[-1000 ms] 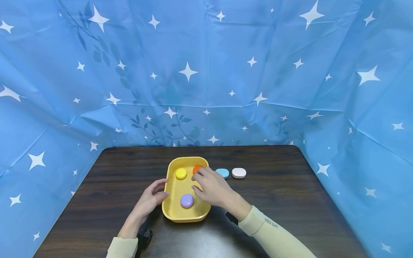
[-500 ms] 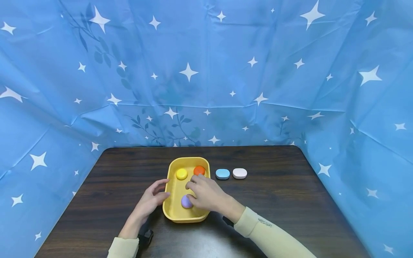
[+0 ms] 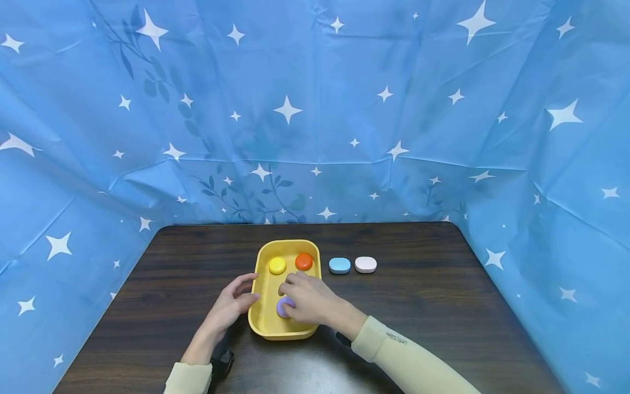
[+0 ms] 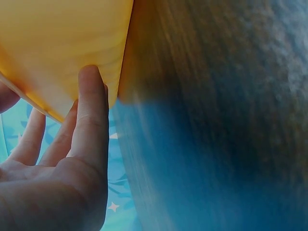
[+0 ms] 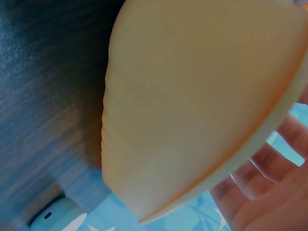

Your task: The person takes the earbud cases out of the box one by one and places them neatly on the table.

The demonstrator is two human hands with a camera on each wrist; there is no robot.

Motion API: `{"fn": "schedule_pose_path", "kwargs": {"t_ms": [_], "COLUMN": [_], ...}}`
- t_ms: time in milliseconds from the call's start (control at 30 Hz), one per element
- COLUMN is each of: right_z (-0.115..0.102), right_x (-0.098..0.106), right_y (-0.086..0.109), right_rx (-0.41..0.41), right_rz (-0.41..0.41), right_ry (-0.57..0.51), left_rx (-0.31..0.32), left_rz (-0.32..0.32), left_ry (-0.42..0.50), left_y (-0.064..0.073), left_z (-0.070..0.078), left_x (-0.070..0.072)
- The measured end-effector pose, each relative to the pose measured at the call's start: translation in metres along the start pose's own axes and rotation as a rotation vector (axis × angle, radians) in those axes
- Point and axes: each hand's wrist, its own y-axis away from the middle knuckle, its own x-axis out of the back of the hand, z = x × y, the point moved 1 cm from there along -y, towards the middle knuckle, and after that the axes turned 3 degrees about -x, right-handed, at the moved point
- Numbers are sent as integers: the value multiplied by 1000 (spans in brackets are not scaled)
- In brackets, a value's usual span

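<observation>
A yellow tray [image 3: 289,335] holds a round purple piece [image 3: 280,307], a round yellow piece [image 3: 277,266] and a round orange piece [image 3: 303,261]. My left hand [image 3: 228,307] rests against the tray's left side, thumb and fingertips at the rim. In the left wrist view its fingers [image 4: 90,108] lie extended along the outer wall. My right hand [image 3: 313,300] reaches in over the tray's right side. Its thumb overlaps the purple piece in the head view, with the other fingers bent just above it. The right wrist view shows mostly the outer tray wall [image 5: 192,96].
Right of the tray, a light blue oblong case [image 3: 339,266] sits beside a white oblong case [image 3: 366,265]. The blue one shows a small dark slot in the right wrist view. A dark wooden table [image 3: 418,306] backs onto a blue starry curtain [image 3: 315,126].
My right hand has moved left and toward me, from beside the orange piece to over the purple piece. The blue case has come into full view. My left hand keeps its place.
</observation>
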Motion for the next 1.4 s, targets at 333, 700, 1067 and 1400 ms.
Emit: {"fn": "schedule_pose_path", "kwargs": {"t_ms": [333,700,1067,1400], "right_z": [-3,-7,-9,-11], "right_x": [-8,-21,-33,-37], "right_y": [-8,-16,-18,-19], "right_rx": [-5,24,42,21], "right_rz": [-87,-106,-126,-160], "right_ry": [-21,23,53,76], "left_rx": [-6,-6,-12,-16], "left_rz": [-6,-12,-2,-3], "left_ry": [-8,1,-3,-1], "left_y": [0,0,0,0], "left_z": [-1,1,0,-1], "left_x": [1,1,0,-1]}}
